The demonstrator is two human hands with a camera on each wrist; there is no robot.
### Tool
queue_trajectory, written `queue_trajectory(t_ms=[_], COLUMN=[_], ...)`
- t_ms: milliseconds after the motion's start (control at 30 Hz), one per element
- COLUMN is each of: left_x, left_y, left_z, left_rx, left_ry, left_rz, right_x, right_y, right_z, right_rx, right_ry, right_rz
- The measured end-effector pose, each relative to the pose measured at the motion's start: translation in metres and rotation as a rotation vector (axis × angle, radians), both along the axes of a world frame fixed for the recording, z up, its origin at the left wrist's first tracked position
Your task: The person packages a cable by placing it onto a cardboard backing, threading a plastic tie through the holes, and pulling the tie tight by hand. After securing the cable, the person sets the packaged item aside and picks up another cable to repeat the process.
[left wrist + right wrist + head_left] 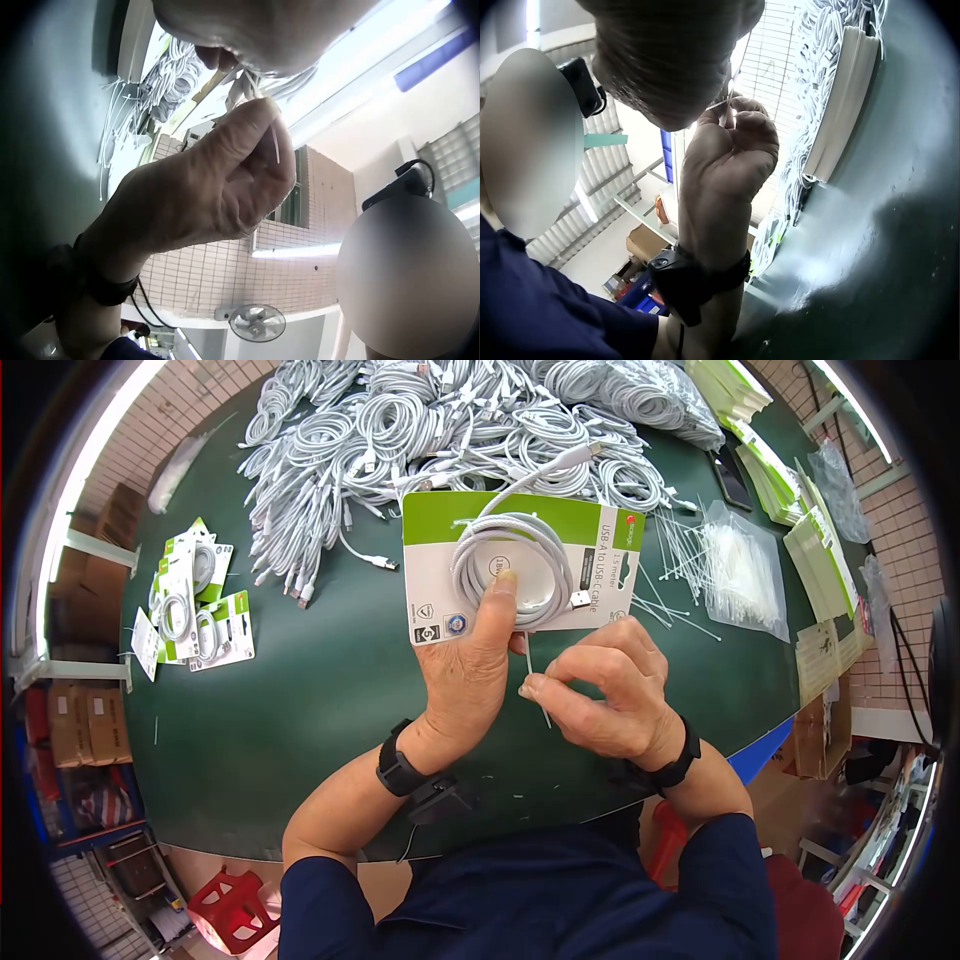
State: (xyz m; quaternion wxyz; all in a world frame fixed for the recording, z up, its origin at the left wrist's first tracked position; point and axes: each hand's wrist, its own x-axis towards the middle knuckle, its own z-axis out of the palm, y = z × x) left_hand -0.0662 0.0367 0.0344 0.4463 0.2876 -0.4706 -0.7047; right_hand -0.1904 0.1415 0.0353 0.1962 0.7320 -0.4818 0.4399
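My left hand (465,675) grips a green and white packaging card (425,540) upright over the table. Its thumb presses a coiled white USB cable (463,565) against the card front; the other fingers are mostly hidden behind. A white USB-A plug (580,599) sticks out at the coil's lower right, and another connector (575,457) points up past the card's top. Below the card's lower edge, my right hand (615,695) pinches a thin white cable tie (531,658) between thumb and forefinger. In the left wrist view the tie's tail (275,142) pokes out past those fingertips.
A big heap of coiled cables (390,430) covers the table's far side. Carded cables (185,600) lie at the left. Loose cable ties (665,605) and a bag of them (745,575) lie at the right, near a phone (731,480) and stacked cards (820,545).
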Motion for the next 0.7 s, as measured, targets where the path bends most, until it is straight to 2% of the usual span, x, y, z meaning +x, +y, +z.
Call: queue_trajectory(t_ms=[500, 700], left_x=[-0.0003, 0.0], left_y=[0.0001, 0.0006], left_z=[0.0018, 0.003], left_rx=[-0.045, -0.042], left_ry=[-0.029, -0.024], left_rz=[-0.065, -0.073], right_x=[0.0022, 0.0014], right_y=[-0.0012, -0.001], right_z=[-0.0062, -0.0081], right_rx=[-0.022, -0.025], right_ry=[-0.178, -0.225], right_rz=[0.248, 0.278])
